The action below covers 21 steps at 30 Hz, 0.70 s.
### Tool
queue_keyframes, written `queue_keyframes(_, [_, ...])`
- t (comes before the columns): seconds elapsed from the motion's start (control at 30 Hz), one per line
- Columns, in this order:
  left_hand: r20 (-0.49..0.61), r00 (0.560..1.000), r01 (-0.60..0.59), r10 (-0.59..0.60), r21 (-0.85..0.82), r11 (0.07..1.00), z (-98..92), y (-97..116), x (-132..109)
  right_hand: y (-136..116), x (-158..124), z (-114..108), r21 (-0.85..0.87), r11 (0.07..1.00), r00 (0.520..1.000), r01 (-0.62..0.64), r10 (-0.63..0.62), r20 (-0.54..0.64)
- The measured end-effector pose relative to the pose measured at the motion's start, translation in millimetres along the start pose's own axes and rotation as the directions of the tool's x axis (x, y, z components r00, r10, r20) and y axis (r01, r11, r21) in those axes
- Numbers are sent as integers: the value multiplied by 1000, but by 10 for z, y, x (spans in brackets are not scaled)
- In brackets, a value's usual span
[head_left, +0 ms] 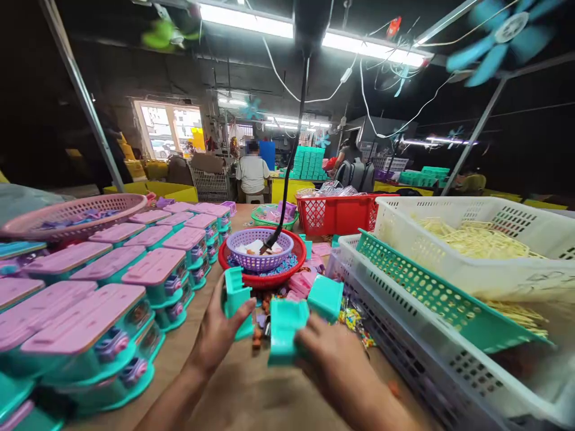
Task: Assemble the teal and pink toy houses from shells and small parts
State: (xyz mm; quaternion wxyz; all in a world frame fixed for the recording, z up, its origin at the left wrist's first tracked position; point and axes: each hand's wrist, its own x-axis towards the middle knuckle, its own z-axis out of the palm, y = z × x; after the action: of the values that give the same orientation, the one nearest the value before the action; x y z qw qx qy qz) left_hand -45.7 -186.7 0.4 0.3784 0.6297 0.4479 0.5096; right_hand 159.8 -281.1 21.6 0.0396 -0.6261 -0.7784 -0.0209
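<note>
My left hand (pixel 215 332) is wrapped round a turquoise plastic part (pixel 237 293) with a stepped edge, held upright above the table. Close to it, my right hand (pixel 335 356), slightly blurred, grips the side of a second turquoise plastic piece (pixel 287 326) with a hollowed, chair-like shape. Behind the right hand rests another turquoise plastic box (pixel 326 297), which I see touching neither hand clearly. Small brown parts (pixel 256 339) and several pink pieces (pixel 300 284) lie on the table just beyond my hands.
Stacked turquoise boxes with pink lids (pixel 155 264) fill the left. Ahead, a purple basket (pixel 260 258) sits in a red basin (pixel 223 254). White crates (pixel 449 353) line the right, one holding yellow sticks (pixel 485 240). A black cable (pixel 294 149) hangs down centrally. Two people are farther back.
</note>
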Motion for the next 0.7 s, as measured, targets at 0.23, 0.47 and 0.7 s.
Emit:
queue_keyframes(0.23, [60, 988, 137, -143, 90, 986, -230, -482, -570, -417, -307, 646, 146, 980, 983, 136, -152, 104])
queue_keyframes(0.47, [86, 985, 150, -147, -40, 988, -271, -430, -655, -108, 227, 720, 295, 884, 881, 363, -429, 201])
queue_keyframes(0.7, [73, 903, 335, -424, -738, 586, -56, -285, -408, 314, 387, 822, 911, 350, 969, 219, -189, -160])
